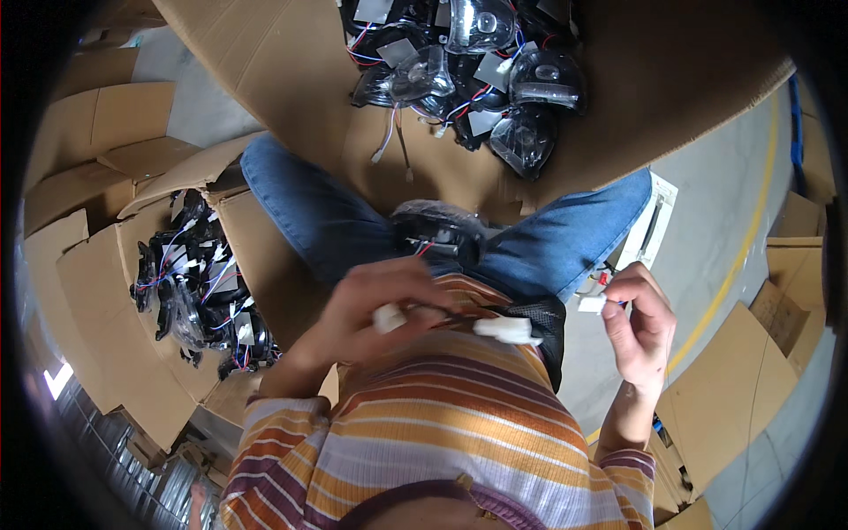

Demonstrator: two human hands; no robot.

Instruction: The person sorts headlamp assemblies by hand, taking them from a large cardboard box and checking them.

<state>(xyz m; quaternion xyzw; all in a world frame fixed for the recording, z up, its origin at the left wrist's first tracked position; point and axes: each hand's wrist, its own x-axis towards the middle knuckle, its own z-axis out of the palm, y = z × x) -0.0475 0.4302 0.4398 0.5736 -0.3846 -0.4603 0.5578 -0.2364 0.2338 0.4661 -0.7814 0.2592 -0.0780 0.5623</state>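
My right hand [640,327] is closed in a pinch on a small white plug connector [590,304], out to the right of my lap. Motion blurs my left hand [375,305], whose curled fingers hold a white connector [389,317] with a dark wire leading from it. A lamp unit [437,231] with a black housing and clear wrapping rests between my thighs, red wires showing. Right of my left hand, a white piece [506,329] lies against my striped top, beside a black mesh pouch [549,340]; its kind is unclear.
Ahead stands a big cardboard box [283,75] with several wrapped lamp units [534,79] and loose wires. Another open box at my left holds more lamps [185,309]. A white strip-shaped fixture [651,221] lies right of my knee. Flattened cardboard [733,397] lies farther right.
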